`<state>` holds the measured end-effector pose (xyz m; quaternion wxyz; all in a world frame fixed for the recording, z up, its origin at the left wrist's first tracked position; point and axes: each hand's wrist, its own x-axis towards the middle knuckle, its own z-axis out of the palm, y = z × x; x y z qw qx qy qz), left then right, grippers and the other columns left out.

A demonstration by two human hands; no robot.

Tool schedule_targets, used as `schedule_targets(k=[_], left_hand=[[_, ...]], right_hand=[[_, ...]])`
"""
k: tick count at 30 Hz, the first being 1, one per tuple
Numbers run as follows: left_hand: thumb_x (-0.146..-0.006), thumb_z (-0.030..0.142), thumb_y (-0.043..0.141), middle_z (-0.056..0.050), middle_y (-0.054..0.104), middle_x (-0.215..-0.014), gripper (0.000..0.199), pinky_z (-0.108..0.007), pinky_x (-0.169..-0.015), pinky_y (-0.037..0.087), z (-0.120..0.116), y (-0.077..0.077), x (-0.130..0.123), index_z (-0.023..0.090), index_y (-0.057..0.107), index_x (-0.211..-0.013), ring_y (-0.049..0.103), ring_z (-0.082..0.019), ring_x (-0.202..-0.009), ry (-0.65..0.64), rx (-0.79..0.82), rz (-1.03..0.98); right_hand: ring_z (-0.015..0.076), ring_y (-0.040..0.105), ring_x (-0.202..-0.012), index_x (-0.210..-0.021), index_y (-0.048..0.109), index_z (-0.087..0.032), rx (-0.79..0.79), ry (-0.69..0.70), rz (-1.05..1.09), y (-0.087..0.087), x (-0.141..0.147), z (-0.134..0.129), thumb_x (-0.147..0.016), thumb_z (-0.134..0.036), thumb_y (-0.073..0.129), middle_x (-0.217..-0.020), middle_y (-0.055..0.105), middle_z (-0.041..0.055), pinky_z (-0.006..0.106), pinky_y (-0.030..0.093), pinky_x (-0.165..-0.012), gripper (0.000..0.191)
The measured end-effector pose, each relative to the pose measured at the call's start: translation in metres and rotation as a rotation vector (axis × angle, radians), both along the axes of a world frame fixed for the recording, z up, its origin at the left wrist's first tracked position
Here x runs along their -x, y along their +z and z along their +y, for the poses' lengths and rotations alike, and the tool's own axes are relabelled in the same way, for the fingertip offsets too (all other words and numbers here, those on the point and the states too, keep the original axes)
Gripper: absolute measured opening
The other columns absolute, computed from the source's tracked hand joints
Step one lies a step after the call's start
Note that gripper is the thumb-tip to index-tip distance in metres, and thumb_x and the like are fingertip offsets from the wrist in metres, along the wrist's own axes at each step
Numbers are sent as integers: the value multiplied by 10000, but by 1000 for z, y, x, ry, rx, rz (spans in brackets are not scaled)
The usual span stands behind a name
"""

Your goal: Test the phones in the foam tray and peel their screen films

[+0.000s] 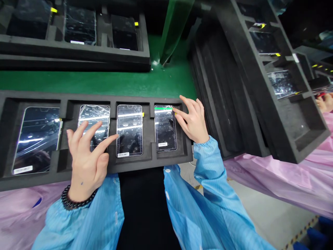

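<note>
Beside the right hand (191,119), stacked trays (218,93)

Light-blue striped antistatic smock sleeves (78,218) end in gathered elastic cuffs (204,147), with a white snap (168,170); a black beaded bracelet (74,197) circles the left wrist (80,189).

The green-topped bench (85,81) carries a black foam tray (88,95) holding four film-wrapped phones (129,130); a second foam tray (78,52) lies beyond it; further trays (218,97) lean at right.

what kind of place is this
Probably a clean electronics factory handling phones: rectangular film-covered glass phone panels sit in a black foam tray on a green bench mat, and the worker wears a blue striped smock sleeve.
</note>
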<state>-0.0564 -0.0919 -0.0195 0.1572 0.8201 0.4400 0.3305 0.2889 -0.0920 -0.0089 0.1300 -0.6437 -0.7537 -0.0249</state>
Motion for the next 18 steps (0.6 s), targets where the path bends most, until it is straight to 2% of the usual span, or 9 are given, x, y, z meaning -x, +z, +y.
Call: schedule_targets(k=[8, 12, 18], left_hand=[[-1015, 437, 314, -12, 435, -1570, 456, -642, -1261, 91, 1, -1, 2, 379, 595, -1370, 285, -326, -1513, 3, 6, 9], [-1023, 463, 307, 8, 427, -1578, 454, -631, -1266, 96, 1, -1, 0, 401, 576, -1383, 291, -312, -1511, 6, -1, 7], [-1017, 509, 283, 20, 433, -1574, 481, -641, -1261, 113, 0, -1, 1, 401, 590, -1371, 301, -321, -1505, 19, 0, 17]], right_hand=[[271, 508, -1346, -1115, 756, -252, -7, 19, 15, 4, 9, -21, -1038, -357, 459, -1514, 526, 77, 579, 308, -1193, 324], [263, 531, -1323, -1086, 763, -230, -43, 36, 27, 6, 15, -38, -1037, -333, 470, -1482, 559, 88, 559, 332, -1186, 314], [266, 553, -1294, -1075, 761, -231, -6, 49, 39, 12, 23, -65, -1022, -302, 495, -1469, 576, 74, 553, 352, -1180, 280]])
